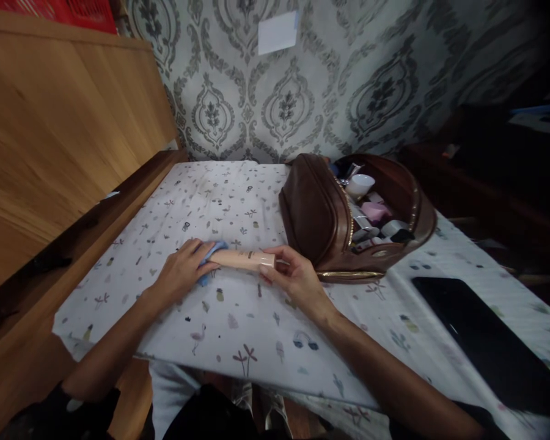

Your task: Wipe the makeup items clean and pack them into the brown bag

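A peach-coloured cosmetic tube (242, 259) lies level between my two hands, a little above the printed tablecloth. My left hand (183, 266) is closed around a blue cloth (214, 247), which wraps the tube's left end. At the other end, the fingers of my right hand (296, 278) pinch the tube's cap. Small dark lettering runs along the tube. Close beyond my right hand sits a brown leather cosmetic bag (316, 201), unzipped, with several containers and a pink item (376, 212) inside.
A black phone-like slab (490, 342) lies on the tablecloth (229, 195) at the right. A wooden cabinet (73, 116) borders the left side, with a red basket (87, 13) on top. Patterned wallpaper (284, 104) covers the wall behind. The table's front edge is near my forearms.
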Tool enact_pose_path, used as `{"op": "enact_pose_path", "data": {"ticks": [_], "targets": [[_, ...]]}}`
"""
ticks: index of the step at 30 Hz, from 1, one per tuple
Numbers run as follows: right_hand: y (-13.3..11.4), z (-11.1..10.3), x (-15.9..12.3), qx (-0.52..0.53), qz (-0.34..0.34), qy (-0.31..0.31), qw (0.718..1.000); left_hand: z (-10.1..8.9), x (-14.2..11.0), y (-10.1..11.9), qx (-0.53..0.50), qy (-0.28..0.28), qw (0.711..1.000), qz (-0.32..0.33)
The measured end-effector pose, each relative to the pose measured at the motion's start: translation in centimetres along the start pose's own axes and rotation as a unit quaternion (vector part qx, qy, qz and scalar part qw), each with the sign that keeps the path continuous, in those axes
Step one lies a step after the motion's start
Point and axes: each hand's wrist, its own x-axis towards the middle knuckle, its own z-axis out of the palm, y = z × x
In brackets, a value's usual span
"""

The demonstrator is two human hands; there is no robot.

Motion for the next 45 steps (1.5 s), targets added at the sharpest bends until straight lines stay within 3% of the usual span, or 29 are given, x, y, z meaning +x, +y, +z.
{"op": "enact_pose_path", "data": {"ticks": [5, 8, 11, 15, 17, 20, 23, 27, 30, 35, 40, 43, 45], "targets": [[-0.4, 0.0, -0.2, 0.007, -0.001, -0.019, 1.000, -0.6, 0.1, -0.9, -0.032, 0.034, 0.999, -0.002], [-0.5, 0.1, -0.3, -0.002, -0.013, -0.011, 1.000, -1.5, 0.4, 0.1, -0.050, 0.082, 0.995, -0.008], [-0.5, 0.4, -0.5, -0.026, -0.036, 0.003, 0.999, -2.3, 1.0, 2.9, -0.077, 0.143, 0.987, 0.016], [-0.8, 0.8, -0.7, -0.060, -0.065, 0.015, 0.996, -2.2, 2.3, 7.7, -0.064, 0.187, 0.967, 0.163], [-1.0, 0.9, -0.8, -0.063, -0.067, 0.021, 0.996, -1.6, 2.9, 8.8, -0.041, 0.194, 0.962, 0.187], [-1.0, 0.9, -0.9, -0.044, -0.032, 0.009, 0.998, -0.6, 3.4, 7.8, -0.027, 0.183, 0.968, 0.167], [-0.9, 0.8, -0.9, -0.023, 0.002, 0.000, 1.000, 0.3, 3.4, 4.6, -0.025, 0.139, 0.981, 0.130], [-1.0, 0.7, -0.8, -0.014, 0.012, 0.009, 1.000, 0.9, 3.0, 0.7, -0.044, 0.097, 0.992, 0.066], [-1.0, 0.4, -0.6, -0.017, 0.002, 0.014, 1.000, 1.1, 3.0, -0.4, -0.099, 0.061, 0.993, -0.003], [-0.2, 0.0, -0.2, -0.059, -0.008, -0.011, 0.998, 1.9, 4.1, -1.0, -0.149, 0.056, 0.984, -0.080], [0.1, -0.1, 0.0, -0.099, -0.030, 0.004, 0.995, 2.3, 5.2, -2.0, -0.113, 0.118, 0.977, -0.138], [0.0, 0.1, -0.2, -0.101, -0.019, 0.017, 0.995, 1.4, 5.0, 0.3, -0.093, 0.157, 0.976, -0.116], [-0.2, 0.2, -0.3, -0.104, -0.015, 0.022, 0.994, 0.7, 4.7, 3.3, -0.069, 0.192, 0.978, -0.034]]}}
